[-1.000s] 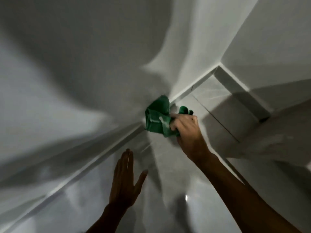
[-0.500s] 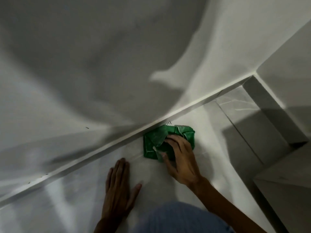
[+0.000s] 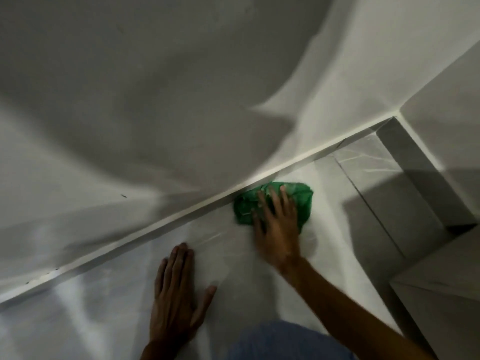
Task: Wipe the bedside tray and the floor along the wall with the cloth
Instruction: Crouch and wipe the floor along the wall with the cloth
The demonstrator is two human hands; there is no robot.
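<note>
A crumpled green cloth [image 3: 301, 196] lies on the pale tiled floor [image 3: 228, 250], right against the white skirting board [image 3: 181, 216] at the foot of the wall [image 3: 155, 113]. My right hand [image 3: 276, 226] presses flat on the cloth with its fingers spread over it. My left hand [image 3: 176, 294] rests palm down on the floor to the left and nearer to me, fingers apart, holding nothing. The bedside tray is not in view.
A room corner [image 3: 397, 118] lies at the right, with a second skirting board running along the side wall. A pale piece of furniture [image 3: 441, 294] stands at the lower right. My knee in blue cloth [image 3: 285, 341] shows at the bottom edge.
My right hand has brought the cloth down from the wall onto the floor and now presses it flat beside the skirting board. My left hand stays planted on the floor.
</note>
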